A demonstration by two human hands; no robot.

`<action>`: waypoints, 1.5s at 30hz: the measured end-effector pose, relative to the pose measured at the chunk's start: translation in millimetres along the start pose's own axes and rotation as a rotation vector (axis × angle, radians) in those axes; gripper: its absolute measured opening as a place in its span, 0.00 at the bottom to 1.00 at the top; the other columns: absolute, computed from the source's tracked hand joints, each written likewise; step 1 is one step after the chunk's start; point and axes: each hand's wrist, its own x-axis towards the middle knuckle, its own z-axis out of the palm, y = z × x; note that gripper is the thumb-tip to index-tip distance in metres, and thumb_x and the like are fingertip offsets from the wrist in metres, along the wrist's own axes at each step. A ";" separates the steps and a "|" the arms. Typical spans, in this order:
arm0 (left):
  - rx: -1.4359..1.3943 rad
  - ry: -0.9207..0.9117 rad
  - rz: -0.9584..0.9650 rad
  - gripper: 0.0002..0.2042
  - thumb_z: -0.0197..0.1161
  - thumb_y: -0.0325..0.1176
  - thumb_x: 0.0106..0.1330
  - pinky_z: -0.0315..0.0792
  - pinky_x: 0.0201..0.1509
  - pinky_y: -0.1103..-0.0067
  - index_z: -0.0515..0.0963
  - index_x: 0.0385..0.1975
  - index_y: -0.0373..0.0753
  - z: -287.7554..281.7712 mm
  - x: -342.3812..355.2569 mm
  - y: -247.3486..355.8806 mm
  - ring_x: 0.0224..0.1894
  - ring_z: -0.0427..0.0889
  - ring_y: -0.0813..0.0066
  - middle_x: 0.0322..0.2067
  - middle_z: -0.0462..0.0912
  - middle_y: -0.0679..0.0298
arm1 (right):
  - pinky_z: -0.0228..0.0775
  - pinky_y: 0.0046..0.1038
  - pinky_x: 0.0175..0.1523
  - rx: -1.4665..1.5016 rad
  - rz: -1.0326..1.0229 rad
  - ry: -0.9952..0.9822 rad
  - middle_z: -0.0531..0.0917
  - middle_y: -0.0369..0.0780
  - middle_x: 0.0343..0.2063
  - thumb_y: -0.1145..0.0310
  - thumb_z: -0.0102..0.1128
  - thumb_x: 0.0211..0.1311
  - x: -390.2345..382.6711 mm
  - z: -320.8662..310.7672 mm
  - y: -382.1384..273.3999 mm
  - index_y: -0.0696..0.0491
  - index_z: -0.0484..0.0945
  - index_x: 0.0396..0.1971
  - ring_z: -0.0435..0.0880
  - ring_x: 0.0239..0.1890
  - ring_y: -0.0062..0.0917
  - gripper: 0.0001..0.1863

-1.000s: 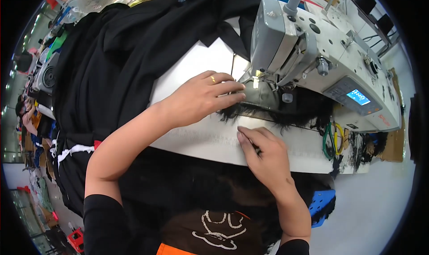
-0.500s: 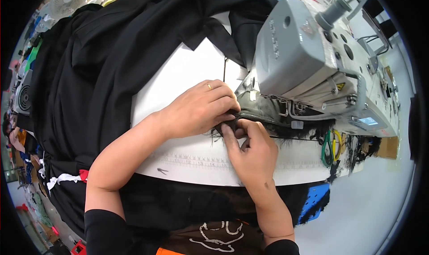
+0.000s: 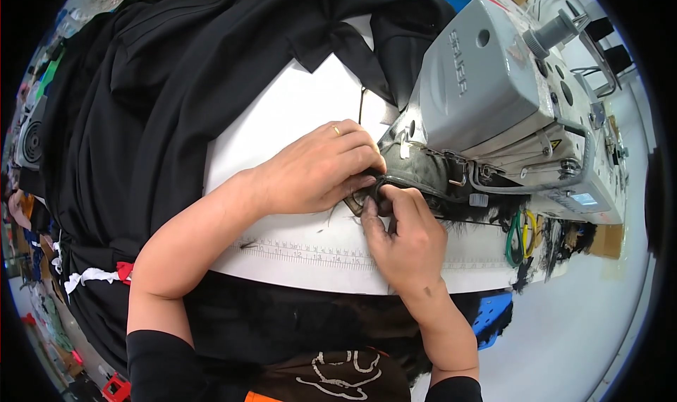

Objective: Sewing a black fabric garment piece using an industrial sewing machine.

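Observation:
My left hand [image 3: 317, 166], with a ring on one finger, bends over the left edge of the sewing machine [image 3: 486, 84], its fingertips pressed together. Close against it from the right, my right hand [image 3: 409, 240] is curled with thumb and forefinger near each other. Both sets of fingertips meet around a small dark spot beside the machine's dark lower plate. What they grip there is hidden between the fingers. Dark smudges show on the right thumb and fingertips. Under the hands lies the white tabletop [image 3: 282, 264] with a printed ruler scale along its near side.
Large folds of black cloth [image 3: 155, 84] cover the left and far side. Green and yellow loop handles [image 3: 522, 236] lie right of my right hand, next to black lint [image 3: 557, 240]. A blue perforated tray [image 3: 493, 314] sits below the table edge. Red-and-white cloth strips [image 3: 102, 278] lie left.
The whole view has shifted slightly, so the machine appears farther right. Both hands stay together at the same part of the machine, their fingers moved only a little.

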 end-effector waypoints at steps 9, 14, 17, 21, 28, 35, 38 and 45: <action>-0.001 0.025 -0.012 0.10 0.72 0.28 0.66 0.75 0.57 0.65 0.81 0.44 0.38 -0.3 2.7 -1.3 0.49 0.80 0.55 0.42 0.83 0.60 | 0.77 0.33 0.33 0.005 0.048 0.026 0.82 0.39 0.30 0.74 0.73 0.59 1.7 7.2 1.5 0.54 0.83 0.43 0.85 0.28 0.33 0.12; 0.014 -0.013 0.029 0.14 0.75 0.31 0.62 0.75 0.61 0.63 0.82 0.45 0.39 -4.4 3.0 1.5 0.52 0.80 0.56 0.42 0.83 0.60 | 0.78 0.37 0.34 -0.072 -0.118 -0.029 0.83 0.40 0.35 0.75 0.71 0.60 5.3 -10.6 11.3 0.53 0.83 0.44 0.86 0.30 0.38 0.13; 0.006 -0.012 0.023 0.14 0.76 0.31 0.61 0.74 0.63 0.63 0.82 0.45 0.39 -0.9 -0.2 0.8 0.54 0.80 0.56 0.43 0.83 0.61 | 0.79 0.38 0.35 -0.139 -0.195 -0.106 0.83 0.39 0.36 0.76 0.70 0.60 10.0 -20.5 9.1 0.53 0.83 0.44 0.86 0.31 0.38 0.12; 0.039 0.015 0.060 0.15 0.76 0.30 0.58 0.74 0.64 0.64 0.82 0.45 0.40 7.8 -3.6 -1.7 0.54 0.80 0.57 0.43 0.83 0.62 | 0.77 0.38 0.34 -0.292 -0.273 -0.226 0.82 0.37 0.35 0.75 0.71 0.59 15.8 -25.6 11.8 0.52 0.83 0.42 0.87 0.33 0.34 0.12; 0.332 -0.015 0.155 0.15 0.74 0.33 0.58 0.73 0.65 0.65 0.83 0.44 0.42 2.6 1.4 3.9 0.55 0.82 0.63 0.44 0.83 0.66 | 0.77 0.36 0.40 -0.335 -0.385 -0.123 0.82 0.35 0.35 0.75 0.74 0.53 23.5 -35.6 23.1 0.50 0.83 0.42 0.84 0.35 0.32 0.16; 0.314 -0.037 0.117 0.12 0.74 0.32 0.59 0.73 0.65 0.65 0.82 0.41 0.41 6.2 4.2 -1.4 0.53 0.82 0.62 0.42 0.82 0.66 | 0.75 0.39 0.53 -0.213 -0.470 -0.076 0.85 0.36 0.41 0.74 0.75 0.53 38.1 -30.0 44.2 0.50 0.84 0.49 0.84 0.47 0.36 0.21; 0.197 0.004 0.090 0.17 0.78 0.28 0.53 0.74 0.62 0.64 0.81 0.43 0.40 7.9 4.5 0.6 0.50 0.79 0.59 0.41 0.82 0.66 | 0.75 0.37 0.54 -0.199 -0.501 -0.086 0.85 0.36 0.43 0.74 0.75 0.55 31.8 -25.4 53.3 0.51 0.84 0.49 0.84 0.47 0.35 0.20; 0.169 -0.044 0.037 0.13 0.76 0.29 0.58 0.73 0.65 0.63 0.82 0.41 0.40 5.2 6.9 4.0 0.52 0.81 0.60 0.42 0.82 0.66 | 0.75 0.37 0.53 -0.131 -0.534 -0.044 0.85 0.35 0.42 0.71 0.76 0.57 30.5 -19.4 60.2 0.52 0.83 0.47 0.84 0.45 0.32 0.18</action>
